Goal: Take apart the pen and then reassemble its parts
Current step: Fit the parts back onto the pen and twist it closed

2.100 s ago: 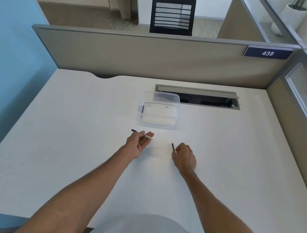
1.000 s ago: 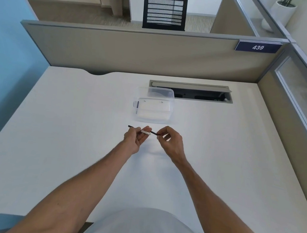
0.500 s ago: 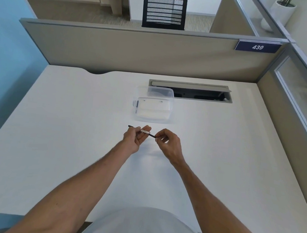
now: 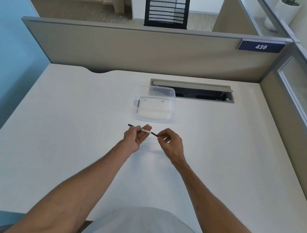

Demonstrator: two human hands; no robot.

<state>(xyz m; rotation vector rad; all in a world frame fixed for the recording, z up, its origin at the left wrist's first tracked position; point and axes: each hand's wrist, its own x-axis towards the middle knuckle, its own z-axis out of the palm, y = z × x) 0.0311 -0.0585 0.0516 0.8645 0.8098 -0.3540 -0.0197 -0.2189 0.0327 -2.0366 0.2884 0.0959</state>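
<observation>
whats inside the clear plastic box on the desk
The clear box looks nearly empty: one thin dark pen-like stick stands against its left wall. Glare hides any small parts on its floor.

Surface (image 4: 69,145) mostly open; few obstacles, all toward the far side.

Clear plastic box (image 4: 155,105) sits just beyond the two hands, blocking a straight forward reach down the middle; bare surface passes it on both left and right. Behind the box, touching or just beside its far right corner, an open cable slot (image 4: 199,92) is sunk in the surface with its flap raised. Partition wall (image 4: 137,51) closes the far edge, glass-panelled divider (image 4: 300,98) closes the right edge, blue wall (image 4: 8,42) closes the left. Left hand (image 4: 136,136) and right hand (image 4: 171,143) are close together over the middle, pen (image 4: 145,130) bridging the gap between them; wide bare surface lies to either side and near the body.
</observation>
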